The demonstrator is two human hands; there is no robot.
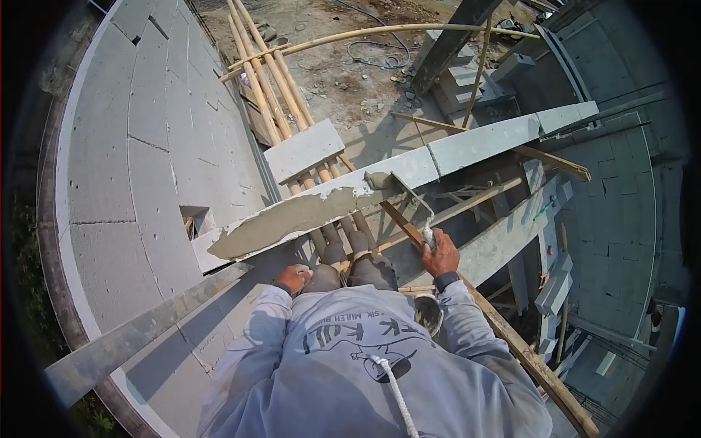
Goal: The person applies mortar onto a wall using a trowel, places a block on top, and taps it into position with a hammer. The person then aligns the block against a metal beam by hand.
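The single view was taken from the wearer's head, aimed forward and steeply down; the sweatshirt (328, 358) was seen at close range, the mortared block wall (307, 217) just beyond and the ground (343, 95) farther off, framed by dark rounded edges.

Rgh, matt mortar (292, 221); conc. blk (305, 151)

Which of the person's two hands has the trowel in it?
The right hand: it is closed around the handle of the trowel. The left hand, beside the person's knee, shows no tool.
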